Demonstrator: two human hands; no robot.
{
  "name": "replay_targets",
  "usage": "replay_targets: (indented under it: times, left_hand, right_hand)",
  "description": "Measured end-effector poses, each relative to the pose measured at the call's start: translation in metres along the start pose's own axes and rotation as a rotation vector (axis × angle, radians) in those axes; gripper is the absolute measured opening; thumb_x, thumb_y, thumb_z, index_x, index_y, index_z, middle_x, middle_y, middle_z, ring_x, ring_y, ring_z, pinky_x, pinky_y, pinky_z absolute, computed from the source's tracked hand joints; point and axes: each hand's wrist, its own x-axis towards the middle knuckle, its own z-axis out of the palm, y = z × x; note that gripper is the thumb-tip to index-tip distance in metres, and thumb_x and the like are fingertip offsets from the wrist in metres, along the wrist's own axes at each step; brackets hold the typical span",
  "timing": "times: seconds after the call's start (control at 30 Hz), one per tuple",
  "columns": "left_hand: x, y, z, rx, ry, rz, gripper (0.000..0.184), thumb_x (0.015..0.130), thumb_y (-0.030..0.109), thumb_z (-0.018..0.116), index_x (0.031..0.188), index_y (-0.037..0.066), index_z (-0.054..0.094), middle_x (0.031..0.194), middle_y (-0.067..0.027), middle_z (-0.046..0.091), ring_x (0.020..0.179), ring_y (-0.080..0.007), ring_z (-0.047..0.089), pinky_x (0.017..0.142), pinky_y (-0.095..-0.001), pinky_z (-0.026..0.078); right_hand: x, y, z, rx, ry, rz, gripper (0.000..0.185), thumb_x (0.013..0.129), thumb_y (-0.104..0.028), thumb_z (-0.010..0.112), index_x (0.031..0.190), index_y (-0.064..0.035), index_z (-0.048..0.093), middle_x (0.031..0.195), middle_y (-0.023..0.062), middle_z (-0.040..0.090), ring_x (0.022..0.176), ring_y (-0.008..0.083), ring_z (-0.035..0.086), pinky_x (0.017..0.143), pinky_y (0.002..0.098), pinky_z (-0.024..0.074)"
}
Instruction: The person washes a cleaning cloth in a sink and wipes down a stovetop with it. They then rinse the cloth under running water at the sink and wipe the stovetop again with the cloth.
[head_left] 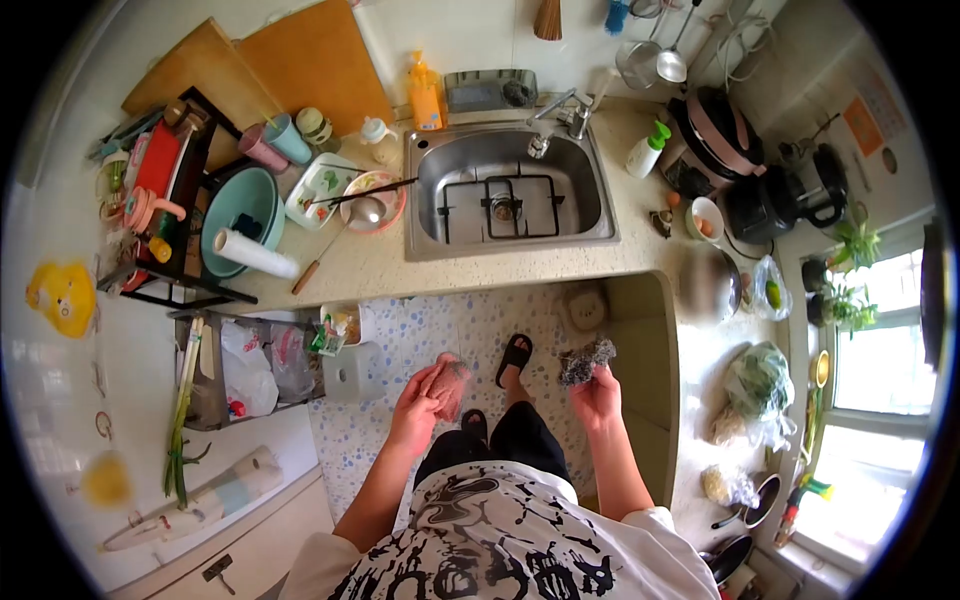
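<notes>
My left hand [413,412] is closed on a pinkish cloth [449,387] with a grey patch, held up over the floor in front of my body. A dark grey steel wool scrubber [586,361] is pinched in my right hand [597,397], off to the other side at about the same height. Both hands are on my side of the counter and apart from each other. Beyond them, the steel sink [430,235] has a black pan support [462,197] lying in its basin, under the faucet [575,118].
A long-handled ladle [368,210] and chopsticks [372,193] rest by a plate left of the sink. Behind stand an orange pump bottle [426,95] and cutting boards [310,60]. To the right are a green-capped bottle [648,152], a rice cooker [712,140] and a bowl [705,219].
</notes>
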Motion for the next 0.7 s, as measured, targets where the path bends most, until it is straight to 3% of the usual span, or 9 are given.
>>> replay_targets:
  times: [0.03, 0.13, 0.17, 0.27, 0.4, 0.47, 0.7]
  left_hand:
    - [0.014, 0.005, 0.008, -0.009, 0.016, 0.006, 0.068, 0.083, 0.002, 0.051, 0.15, 0.002, 0.048, 0.158, -0.0146, 0.052, 0.144, -0.03, 0.052, 0.12, -0.0504, 0.043]
    - [0.053, 0.014, 0.023, -0.159, 0.009, -0.001, 0.064, 0.086, 0.0, 0.05, 0.15, -0.001, 0.048, 0.156, -0.0153, 0.052, 0.144, -0.0271, 0.053, 0.12, -0.0442, 0.043]
    - [0.062, 0.016, 0.025, -0.148, 0.095, -0.033, 0.063, 0.086, 0.002, 0.05, 0.149, -0.001, 0.048, 0.155, -0.0157, 0.053, 0.142, -0.0268, 0.054, 0.121, -0.0451, 0.042]
    - [0.091, 0.027, 0.046, -0.094, 0.092, 0.012, 0.066, 0.085, 0.006, 0.049, 0.151, 0.004, 0.048, 0.156, -0.014, 0.052, 0.145, -0.0279, 0.052, 0.124, -0.0508, 0.039]
    - [0.122, 0.047, 0.07, -0.106, 0.09, -0.033, 0.065, 0.085, 0.006, 0.05, 0.149, -0.002, 0.047, 0.153, -0.0165, 0.054, 0.144, -0.0286, 0.053, 0.124, -0.0486, 0.039]
    - [0.136, 0.059, 0.081, -0.145, 0.133, -0.044, 0.064, 0.083, 0.004, 0.051, 0.147, -0.002, 0.049, 0.145, -0.014, 0.058, 0.134, -0.0254, 0.058, 0.117, -0.0417, 0.044]
    - [0.209, 0.074, 0.066, -0.194, 0.047, -0.131, 0.064, 0.081, 0.004, 0.052, 0.144, -0.004, 0.051, 0.133, -0.0118, 0.063, 0.109, -0.0175, 0.062, 0.104, -0.033, 0.048]
  right_hand:
    - [0.02, -0.011, 0.009, -0.013, -0.012, 0.006, 0.034, 0.095, 0.0, 0.063, 0.129, -0.0065, 0.065, 0.122, 0.008, 0.073, 0.111, 0.0245, 0.072, 0.096, 0.0358, 0.06]
    - [0.098, -0.036, 0.018, -0.257, 0.109, 0.026, 0.022, 0.096, -0.002, 0.062, 0.117, -0.01, 0.065, 0.105, 0.005, 0.07, 0.093, 0.0188, 0.068, 0.076, 0.0323, 0.0539]
    - [0.12, -0.043, 0.018, -0.296, 0.112, 0.036, 0.02, 0.097, -0.001, 0.062, 0.115, -0.0085, 0.065, 0.104, 0.0057, 0.071, 0.093, 0.0188, 0.068, 0.078, 0.0321, 0.0542]
    - [0.196, -0.072, 0.035, -0.433, 0.103, 0.069, 0.016, 0.097, 0.004, 0.061, 0.11, -0.0039, 0.067, 0.102, 0.0076, 0.072, 0.094, 0.0188, 0.069, 0.083, 0.0314, 0.0552]
    - [0.29, -0.086, 0.066, -0.552, 0.147, -0.007, 0.021, 0.097, 0.01, 0.059, 0.114, 0.0015, 0.067, 0.11, 0.0108, 0.074, 0.103, 0.0227, 0.071, 0.092, 0.0354, 0.0584]
    - [0.332, -0.097, 0.062, -0.803, 0.069, -0.028, 0.021, 0.096, 0.009, 0.061, 0.115, 0.0018, 0.068, 0.111, 0.0113, 0.074, 0.102, 0.0231, 0.071, 0.09, 0.0362, 0.0589]
    - [0.408, -0.134, 0.076, -0.706, 0.182, -0.045, 0.023, 0.094, 0.01, 0.063, 0.114, -0.0011, 0.07, 0.11, 0.0091, 0.074, 0.099, 0.021, 0.071, 0.086, 0.0357, 0.0591]
